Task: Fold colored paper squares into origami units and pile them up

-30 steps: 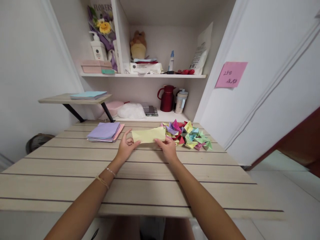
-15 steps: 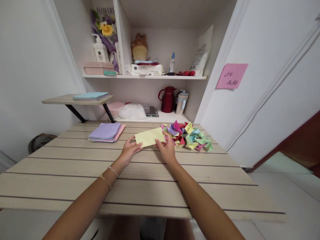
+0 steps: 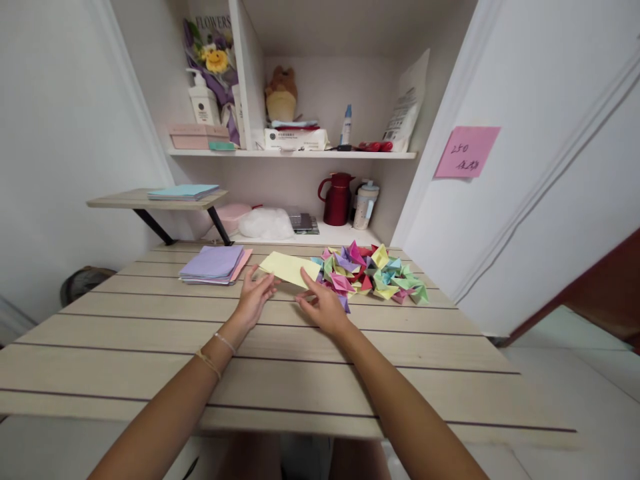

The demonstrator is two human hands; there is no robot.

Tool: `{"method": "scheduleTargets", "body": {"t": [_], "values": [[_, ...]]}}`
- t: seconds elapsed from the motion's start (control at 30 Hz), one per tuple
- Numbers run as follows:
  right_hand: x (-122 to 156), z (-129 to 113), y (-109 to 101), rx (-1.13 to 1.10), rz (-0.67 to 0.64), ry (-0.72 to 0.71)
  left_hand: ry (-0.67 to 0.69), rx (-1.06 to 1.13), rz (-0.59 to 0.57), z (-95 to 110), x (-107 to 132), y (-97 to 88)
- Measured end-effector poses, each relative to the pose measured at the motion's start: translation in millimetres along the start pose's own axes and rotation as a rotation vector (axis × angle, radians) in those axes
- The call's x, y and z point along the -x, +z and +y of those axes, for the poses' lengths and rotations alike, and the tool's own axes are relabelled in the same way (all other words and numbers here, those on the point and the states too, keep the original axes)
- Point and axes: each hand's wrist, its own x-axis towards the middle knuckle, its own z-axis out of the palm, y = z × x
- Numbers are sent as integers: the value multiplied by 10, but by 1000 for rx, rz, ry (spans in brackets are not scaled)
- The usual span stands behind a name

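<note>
A yellow sheet of paper (image 3: 290,268), folded to a narrow rectangle, is held just above the table between my two hands. My left hand (image 3: 253,301) is closed at its left end, thumb along the near edge. On the right, my right hand (image 3: 323,307) grips the other end, its thumb on top and other fingers curled below. Right beside that hand lies a heap of folded paper pieces (image 3: 355,267) in pink, purple, red, green, blue and yellow. Left of my hands is a stack of paper sheets (image 3: 213,261), purple on top.
The slatted wooden table (image 3: 280,380) runs beneath both arms. A small raised shelf (image 3: 120,199) at the left carries more sheets (image 3: 184,192), blue on top. Behind, a white cabinet shelf (image 3: 325,233) holds a red jug (image 3: 337,200), a tumbler (image 3: 365,205) and a white plastic bag (image 3: 265,223).
The yellow paper has shifted left and turned, its right end now lower than its left. My right hand has moved left, uncovering more of the folded pieces.
</note>
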Motion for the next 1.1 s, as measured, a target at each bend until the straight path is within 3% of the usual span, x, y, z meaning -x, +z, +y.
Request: {"method": "scheduleTargets", "body": {"t": [0.1,0.2,0.37,0.53,0.6,0.73,0.87,0.97,1.1], "values": [[9,-15,6,-43,-86,-43,-99,-73,-87,-31,16,4],[11,-17,0,-109,-136,-44,-91,-150,-72,-76,-7,-15],[-37,63,-1,-232,68,120,73,-325,-50,-75,-52,-42],[-66,122,-38,-303,88,151,45,-477,-115,-39,7,-4],[-52,89,-85,-262,60,103,36,-488,-131,-39,22,1],[-12,-26,-182,-113,-122,-111,15,-472,-150,-60,9,-35],[-6,-56,-177,-47,-169,-277,-19,-428,-173,-82,-13,-76],[-19,-19,-121,-54,-118,-274,-28,-404,-195,-79,-16,-75],[-44,1,-62,-226,104,-137,-55,-389,-172,-61,8,-29]]}}
